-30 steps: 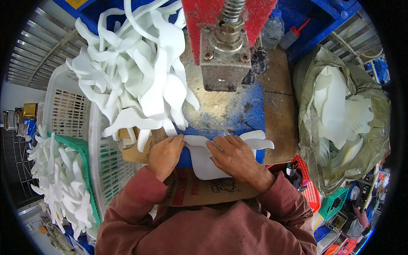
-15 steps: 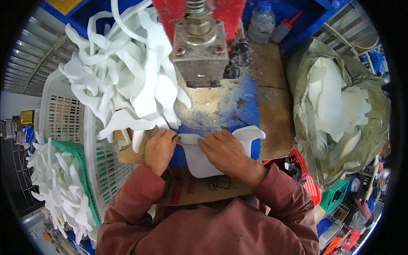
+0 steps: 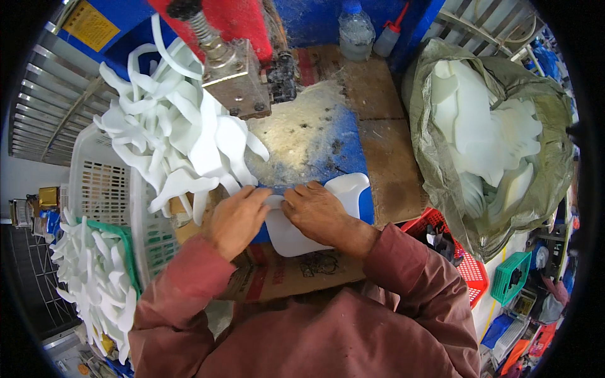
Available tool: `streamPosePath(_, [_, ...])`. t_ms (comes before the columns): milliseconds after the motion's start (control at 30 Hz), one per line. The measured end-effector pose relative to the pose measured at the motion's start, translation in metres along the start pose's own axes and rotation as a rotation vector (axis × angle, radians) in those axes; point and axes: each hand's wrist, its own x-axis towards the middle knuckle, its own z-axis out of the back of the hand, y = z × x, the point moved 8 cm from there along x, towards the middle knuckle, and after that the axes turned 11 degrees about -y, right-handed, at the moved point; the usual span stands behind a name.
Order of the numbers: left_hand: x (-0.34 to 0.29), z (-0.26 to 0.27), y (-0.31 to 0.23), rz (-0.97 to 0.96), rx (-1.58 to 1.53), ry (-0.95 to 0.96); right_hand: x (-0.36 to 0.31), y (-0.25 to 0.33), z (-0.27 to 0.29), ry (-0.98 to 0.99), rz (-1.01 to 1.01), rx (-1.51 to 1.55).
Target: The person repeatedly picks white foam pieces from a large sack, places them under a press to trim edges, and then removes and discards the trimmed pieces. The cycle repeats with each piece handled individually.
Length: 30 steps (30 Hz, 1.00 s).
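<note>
A flat white foam-like piece (image 3: pixel 293 240) with a curved outline lies over the front edge of the blue work surface (image 3: pixel 346 135). My right hand (image 3: pixel 320 215) grips its upper edge, fingers curled over it. Close beside it, my left hand (image 3: pixel 238 217) has its fingers pinched at the piece's left end, which they largely cover. The right end of the piece widens and curves up past my right hand. Beyond my hands hangs a metal machine head (image 3: pixel 239 88) on a red arm, above pale dust on the surface.
A tall heap of curved white pieces (image 3: pixel 183 126) stands at the left by a white plastic basket (image 3: pixel 135 201). More pieces fill a green-rimmed container (image 3: pixel 126 236). On the right are an open sack (image 3: pixel 428 145) of white sheets and a red basket (image 3: pixel 469 271). A bottle (image 3: pixel 356 34) stands at the back.
The view has shifted, so the machine head sits farther left in it. My hands have come closer together along the white piece, and both still grip it.
</note>
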Motion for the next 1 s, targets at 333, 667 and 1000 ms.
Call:
streamPosePath(333, [-0.001,-0.046,0.017,0.093,-0.015,0.041,-0.07,-0.055,0.073,-0.164,-0.47,0.198])
streamPosePath(667, [-0.012,-0.046,0.004,-0.072,0.088,-0.07,-0.087,-0.085,0.061,-0.478,-0.723,0.364])
streamPosePath(1000, [-0.012,-0.052,0.006,-0.101,0.12,-0.081,-0.072,-0.085,0.046,-0.362,-0.574,0.218])
